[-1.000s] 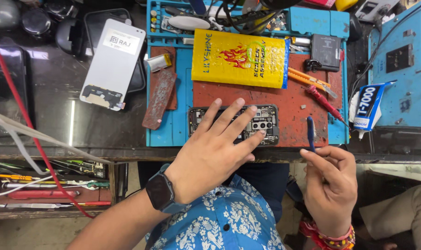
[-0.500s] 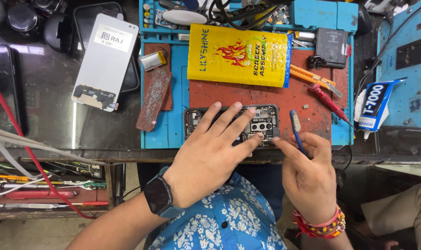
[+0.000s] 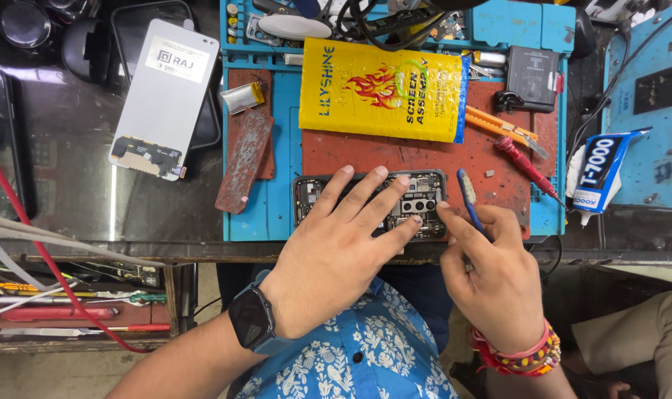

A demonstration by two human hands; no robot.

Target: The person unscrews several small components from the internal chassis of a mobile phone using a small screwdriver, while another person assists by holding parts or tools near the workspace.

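Cluttered with tools, our repair bench carries a blue work mat point(image 3: 269, 214) with a worn red pad. On it lies the opened phone point(image 3: 417, 201), back cover off, its circuit board and camera module bare. Our left hand point(image 3: 343, 247) lies flat across it, fingers spread wide, pinning it down without gripping. Our right hand point(image 3: 491, 270) pinches a blue-handled brush point(image 3: 469, 198) between thumb and fingers, its head just beside the phone's right edge. Disassembly looks done, we judge; a detached display panel point(image 3: 162, 96) lies well apart, and reassembly remains.
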